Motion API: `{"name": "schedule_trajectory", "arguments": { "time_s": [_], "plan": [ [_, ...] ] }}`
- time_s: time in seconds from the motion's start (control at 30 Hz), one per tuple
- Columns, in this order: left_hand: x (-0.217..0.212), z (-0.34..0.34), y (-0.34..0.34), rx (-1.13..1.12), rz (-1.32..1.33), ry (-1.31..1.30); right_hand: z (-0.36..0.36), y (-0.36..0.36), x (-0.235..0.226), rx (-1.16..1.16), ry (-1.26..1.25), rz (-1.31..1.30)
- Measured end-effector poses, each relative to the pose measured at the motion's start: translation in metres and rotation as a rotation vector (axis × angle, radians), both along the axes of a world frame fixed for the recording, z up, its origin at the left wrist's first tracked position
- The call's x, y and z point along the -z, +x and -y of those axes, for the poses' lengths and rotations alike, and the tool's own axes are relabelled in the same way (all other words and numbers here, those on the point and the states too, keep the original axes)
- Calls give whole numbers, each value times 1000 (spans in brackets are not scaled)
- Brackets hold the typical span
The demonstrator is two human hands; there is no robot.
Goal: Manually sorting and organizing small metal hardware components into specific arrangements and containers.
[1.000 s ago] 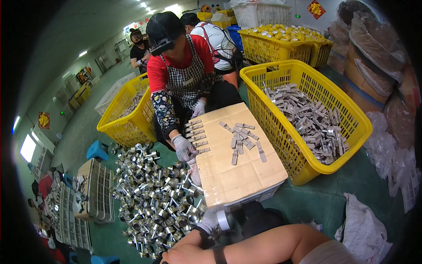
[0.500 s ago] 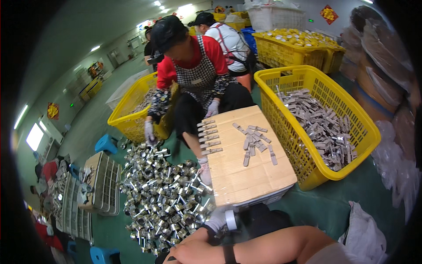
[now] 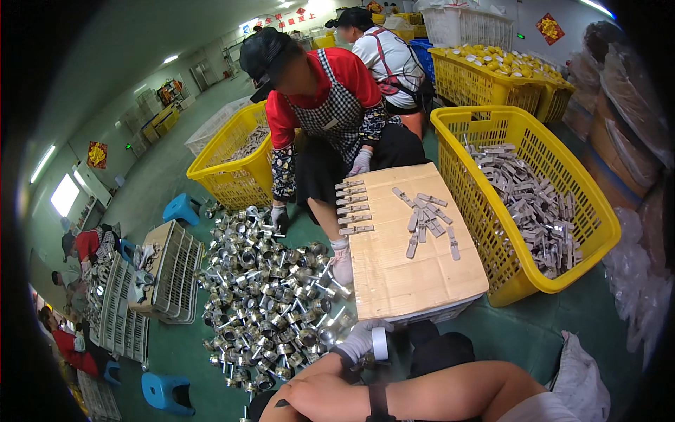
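My left hand (image 3: 356,340), in a pale glove with a dark cuff, is low in the middle, by the cardboard's near edge. It appears closed round a white roll-shaped thing (image 3: 380,344). My right forearm (image 3: 457,385), with a dark wristband (image 3: 380,402), crosses from the right. My right hand (image 3: 309,395) looks bare and lies by the left forearm; its fingers cannot be made out. On the cardboard-topped stand (image 3: 401,288) lies a loose heap of flat grey metal clips (image 3: 425,219). More clips form a row (image 3: 354,209) along its left edge.
Left of the stand spreads a pile of shiny round metal fittings with bolts (image 3: 274,302). A co-worker's gloved hand (image 3: 279,216) is at its far edge. To the right stands a yellow crate (image 3: 598,239) of clips. Blue stools (image 3: 163,394) and a white sack (image 3: 580,376) flank me.
The view has turned slightly left. The co-worker's gloved hand has shifted rightward along the far edge of the fittings pile. My left hand keeps its place by the cardboard with the white roll.
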State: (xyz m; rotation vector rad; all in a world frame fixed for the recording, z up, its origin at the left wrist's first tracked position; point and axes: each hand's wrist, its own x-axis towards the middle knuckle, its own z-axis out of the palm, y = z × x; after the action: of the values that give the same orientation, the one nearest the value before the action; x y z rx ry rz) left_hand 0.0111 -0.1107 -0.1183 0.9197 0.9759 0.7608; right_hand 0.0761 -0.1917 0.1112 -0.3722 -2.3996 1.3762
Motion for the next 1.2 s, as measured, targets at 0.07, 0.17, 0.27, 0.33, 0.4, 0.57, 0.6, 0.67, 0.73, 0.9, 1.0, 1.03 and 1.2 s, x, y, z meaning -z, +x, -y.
{"name": "schedule_trajectory", "arguments": {
  "time_s": [0.07, 0.17, 0.27, 0.33, 0.4, 0.57, 0.6, 0.67, 0.73, 0.9, 1.0, 1.03, 1.2],
  "plan": [
    [-4, 0, 2, 10, -77, -19, -5, 9, -30, -87, 212, 245],
    [2, 0, 3, -62, -10, -129, -4, 8, -30, -88, 206, 276],
    [4, 1, 1, -15, -29, -29, -4, 8, -25, -85, 220, 247],
    [5, -1, 1, -37, 53, -99, -5, 9, -26, -93, 207, 257],
    [-3, 0, 2, -51, 68, -88, -5, 8, -26, -103, 196, 264],
    [1, -4, 6, -93, 166, -275, -4, 7, -22, -48, 81, 336],
    [-8, -4, 6, -99, 102, -276, -5, 8, -23, -41, 85, 337],
    [3, -5, 4, -97, 100, -231, -7, 10, -25, -81, 168, 251],
    [9, -6, 3, -144, 192, -331, -6, 6, -26, -113, 164, 305],
    [4, -8, 6, -188, 207, -391, -4, 4, -24, -80, 79, 376],
    [1, -8, 7, -223, 258, -451, -6, 7, -27, -73, 131, 328],
    [-1, -7, 8, -227, 224, -432, -5, 7, -23, -62, 141, 297],
    [-7, -1, 9, -129, 3, -115, -3, 5, -16, -43, 173, 234]
  ]
}}
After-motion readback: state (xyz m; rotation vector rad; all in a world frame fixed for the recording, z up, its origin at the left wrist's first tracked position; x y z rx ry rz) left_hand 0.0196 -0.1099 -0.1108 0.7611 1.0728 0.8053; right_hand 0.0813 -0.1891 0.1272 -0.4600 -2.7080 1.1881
